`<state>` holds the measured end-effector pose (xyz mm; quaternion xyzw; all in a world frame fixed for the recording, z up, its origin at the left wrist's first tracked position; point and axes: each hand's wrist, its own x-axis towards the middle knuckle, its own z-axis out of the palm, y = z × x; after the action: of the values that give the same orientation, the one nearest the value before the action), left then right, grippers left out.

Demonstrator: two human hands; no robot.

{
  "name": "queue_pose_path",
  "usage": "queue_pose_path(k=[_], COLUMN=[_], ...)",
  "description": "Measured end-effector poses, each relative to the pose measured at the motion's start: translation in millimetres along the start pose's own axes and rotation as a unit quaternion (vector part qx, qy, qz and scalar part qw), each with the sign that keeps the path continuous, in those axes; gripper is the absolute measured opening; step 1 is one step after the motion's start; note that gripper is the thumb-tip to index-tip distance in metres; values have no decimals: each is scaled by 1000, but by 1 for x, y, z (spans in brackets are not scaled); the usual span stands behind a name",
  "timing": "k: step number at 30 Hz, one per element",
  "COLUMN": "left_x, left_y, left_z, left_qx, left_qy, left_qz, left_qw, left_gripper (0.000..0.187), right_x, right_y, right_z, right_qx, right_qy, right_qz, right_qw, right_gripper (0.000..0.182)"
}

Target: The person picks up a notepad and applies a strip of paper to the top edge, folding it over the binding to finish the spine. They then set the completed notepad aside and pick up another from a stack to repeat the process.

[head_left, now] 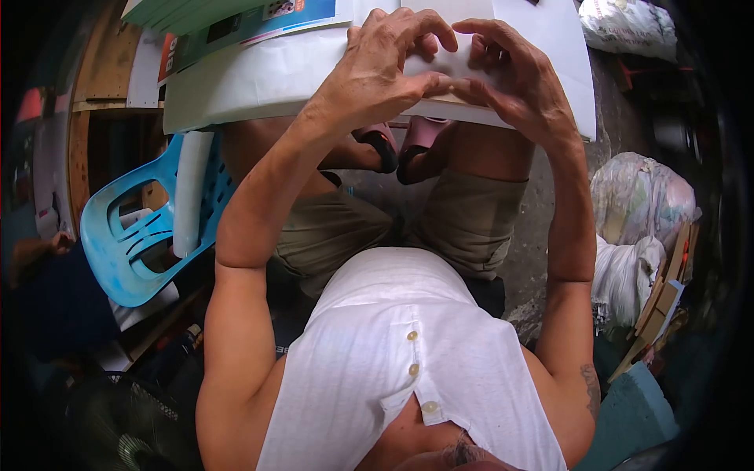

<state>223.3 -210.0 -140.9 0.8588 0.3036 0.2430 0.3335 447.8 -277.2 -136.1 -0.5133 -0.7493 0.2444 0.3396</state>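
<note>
At the far left, a blue plastic chair (126,243) lay tilted on its side, with a white cylindrical leg (191,192) running down across its seat opening. Above the chair, a printed sheet with a blue and orange panel (236,27) lay on the upper left part of a white table (259,78).

The left hand (377,67) rested on the near edge of the table. Its fingers (424,27) were curled down onto a small white paper piece (459,67), and its thumb pressed against the piece's lower edge, so the hand was closed in a pinch on the paper. The paper piece lay flat on the table, at the near edge, between the 2 hands.

The right hand (514,78) met the left directly beside it. Its fingertips (479,47) bent down onto the same paper piece and its thumb touched the tip of the left thumb; this hand also pinched the paper.

Below the table edge, 2 pink sandals (404,141) showed side by side on the concrete floor. At the far right, filled white sacks (640,204) stood next to cardboard pieces (667,294).
</note>
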Motion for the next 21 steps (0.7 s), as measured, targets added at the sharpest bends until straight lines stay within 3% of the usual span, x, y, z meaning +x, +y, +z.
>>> queue_pose_path(k=[6,12,18,20,21], left_x=[-3,-3,-1,1,2], left_y=[-20,-19,-19,-22,-24], left_z=[0,-2,-8,-10,-11], left_qx=[-178,-76,-35,-86,-111], left_qy=[6,8,-36,-53,-62], left_qz=[16,77,72,60,55], left_qw=[984,994,996,993,990], left_gripper=[31,42,46,45,44], right_x=[-2,7,23,29,32], right_y=[-1,4,-4,6,9], right_z=[1,6,3,-1,2], right_qx=[-28,-48,-17,-48,-67], right_qy=[6,7,-35,-60,-28], right_qz=[-32,13,113,111,132], right_qw=[999,999,993,991,989], right_gripper=[65,66,62,66,64])
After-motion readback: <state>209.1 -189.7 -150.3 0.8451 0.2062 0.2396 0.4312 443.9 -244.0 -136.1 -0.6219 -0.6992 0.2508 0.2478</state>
